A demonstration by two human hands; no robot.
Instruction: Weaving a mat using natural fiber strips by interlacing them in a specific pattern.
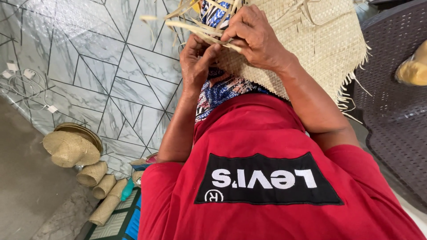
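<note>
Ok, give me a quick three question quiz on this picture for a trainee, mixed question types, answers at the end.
1. True or false: both hands work loose straw strips at the edge of the woven mat.
2. What lies on the floor at left? A) a finished straw hat B) a metal bucket C) a broom
3. What colour is the person's shirt?

Key:
1. True: left hand and right hand pinch the strips.
2. A, the straw hat.
3. Red, the shirt.
</note>
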